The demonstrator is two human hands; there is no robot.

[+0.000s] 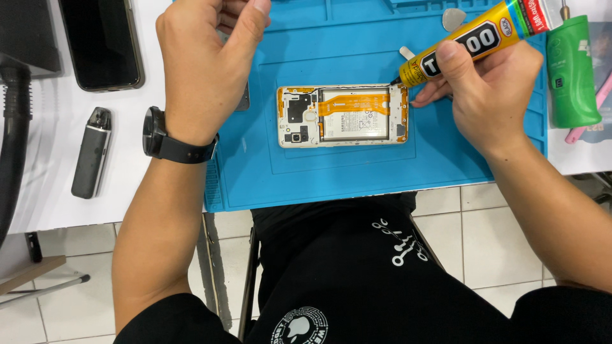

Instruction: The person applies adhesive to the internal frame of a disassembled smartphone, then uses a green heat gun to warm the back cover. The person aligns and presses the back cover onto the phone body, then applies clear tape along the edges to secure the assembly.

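An opened phone body (343, 116) lies flat on the blue work mat (357, 172), its battery and orange flex cable showing. My right hand (491, 92) grips a yellow glue tube (475, 39) with its black nozzle touching the phone's upper right corner. My left hand (204, 60), with a black watch on the wrist, hovers over the mat's left part, fingers curled. Whether it holds anything I cannot tell. A small grey piece (243, 97) peeks out beneath it.
A dark phone (102, 41) and a slim grey device (91, 153) lie on the white table at left. A green bottle (572, 70) and a pink tool (590, 111) sit at right. A grey pick (454, 19) rests at the mat's top.
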